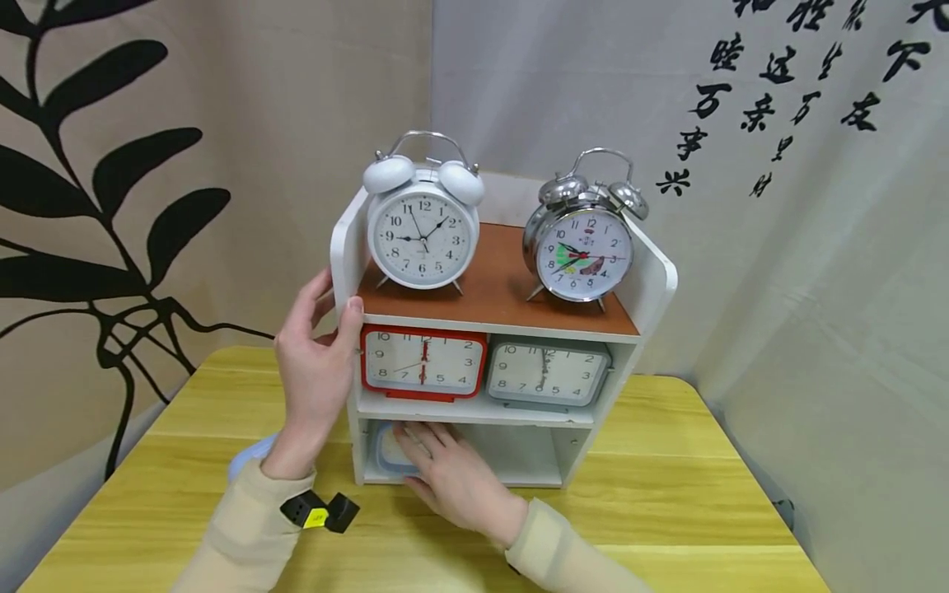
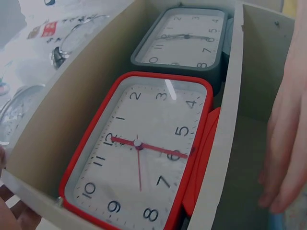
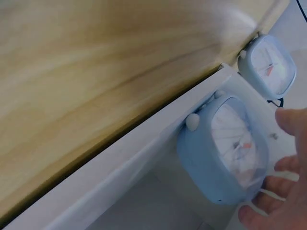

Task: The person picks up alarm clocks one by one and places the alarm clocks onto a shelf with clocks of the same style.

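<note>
My left hand [image 1: 315, 371] grips the left side panel of a small white shelf [image 1: 652, 288], thumb in front and fingers around the outside. At the bottom compartment, my right hand [image 1: 463, 482] reaches in with fingers extended over a light blue clock [image 3: 201, 153]. That clock stands at the compartment's left end, with the fingertips right at its edge in the right wrist view; the hand partly covers it in the head view. On the middle level, a red-framed clock [image 2: 139, 139] stands beside a grey-green clock [image 2: 187, 40].
On the brown top stand a white twin-bell alarm clock [image 1: 423, 231] and a silver twin-bell alarm clock [image 1: 586, 247]. A second light blue clock [image 3: 271, 67] sits on the wooden table [image 1: 667, 461] left of the shelf, mostly behind my left forearm. Curtains hang behind.
</note>
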`<state>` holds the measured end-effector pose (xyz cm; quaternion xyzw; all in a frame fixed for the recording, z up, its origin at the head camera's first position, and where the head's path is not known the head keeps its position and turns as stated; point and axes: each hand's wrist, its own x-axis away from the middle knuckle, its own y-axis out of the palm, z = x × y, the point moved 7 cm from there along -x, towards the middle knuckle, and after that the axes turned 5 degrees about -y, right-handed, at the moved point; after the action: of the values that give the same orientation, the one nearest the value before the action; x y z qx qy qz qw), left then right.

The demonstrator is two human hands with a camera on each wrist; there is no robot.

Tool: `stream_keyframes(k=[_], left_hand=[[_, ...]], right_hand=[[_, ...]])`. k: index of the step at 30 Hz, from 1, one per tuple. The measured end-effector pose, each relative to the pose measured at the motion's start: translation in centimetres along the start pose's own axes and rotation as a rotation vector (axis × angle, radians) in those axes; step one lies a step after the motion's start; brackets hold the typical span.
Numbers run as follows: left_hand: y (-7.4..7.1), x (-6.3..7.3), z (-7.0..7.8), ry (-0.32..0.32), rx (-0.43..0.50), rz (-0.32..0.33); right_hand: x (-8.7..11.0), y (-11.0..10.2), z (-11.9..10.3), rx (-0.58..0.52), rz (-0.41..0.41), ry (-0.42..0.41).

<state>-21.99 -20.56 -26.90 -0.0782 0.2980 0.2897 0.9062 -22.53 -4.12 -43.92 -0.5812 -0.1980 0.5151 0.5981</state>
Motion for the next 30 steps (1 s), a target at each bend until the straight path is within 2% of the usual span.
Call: stream_keyframes(k=[4,7,11,16,20,25,30], left_hand=[[-0.3,-0.2,0.1,-0.004,-0.025,-0.081],[-0.5,0.0,0.0,-0.02,-0.059,-0.165],[-1.2,0.3,-0.3,-0.032,-0.13,-0.241],[-2.7,0.5,-0.6,-0.026,-0.24,-0.272],[-3.7,0.7,-0.9,-0.019,-0.327,-0.285],[-4.7,1.3,-1.6,-0.029,-0.409,-0.317],[-5.7,2.1,-3.0,-0.047,-0.499,-0.343]], right_hand=[[0.7,-0.9,-0.5,0.022,0.012,-0.036],[1.2,-1.5,-0.6,-0.007,0.029,-0.038],[2.1,-2.9,-1.0,-0.036,0.098,-0.072],[3.2,-5.7,-1.2,-0.006,0.24,-0.139],[4.2,-7.9,-0.7,-0.021,0.345,-0.162],[5.3,-10.3,0.5,-0.053,0.449,-0.144],[6.2,-12.3,2.0,-0.095,0.563,-0.1]])
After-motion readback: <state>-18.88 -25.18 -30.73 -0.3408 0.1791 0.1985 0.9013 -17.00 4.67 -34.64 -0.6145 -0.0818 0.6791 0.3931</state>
